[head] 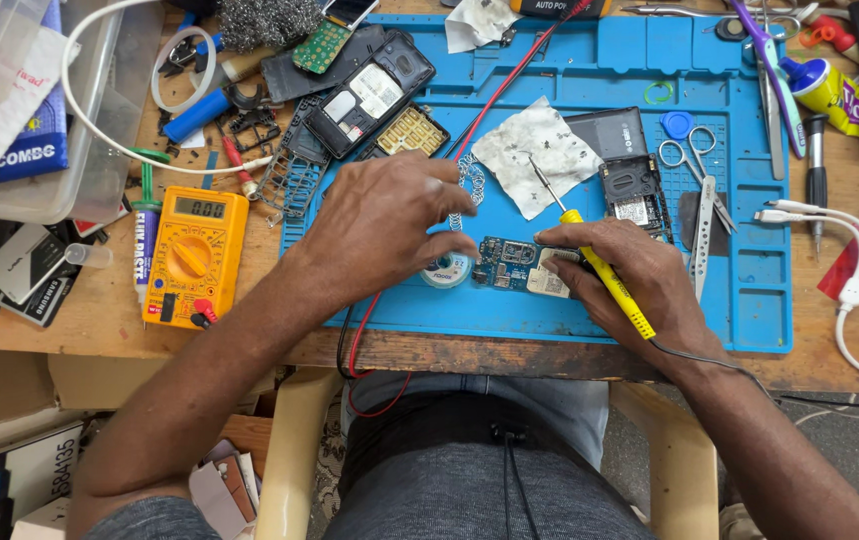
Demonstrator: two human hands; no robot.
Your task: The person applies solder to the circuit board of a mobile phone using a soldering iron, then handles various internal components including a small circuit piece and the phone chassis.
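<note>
Circuit board (511, 262) on mat (589, 310), between hands; multimeter (194, 255) left of mat; tweezers (704, 235) right.

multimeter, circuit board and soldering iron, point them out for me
yellow multimeter (194, 256), head view, on its round dial
circuit board (509, 262), head view, on the bare middle between the hands
soldering iron (617, 291), head view, on its yellow handle in the right hand

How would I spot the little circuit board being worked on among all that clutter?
Start at the big blue rubber work mat covering the wooden bench. Near its front edge, between the left hand and the right hand, lies a small dark blue circuit board. Unlike the opened black phone shells farther back, it is bare, flat and studded with silvery metal shields.
</note>
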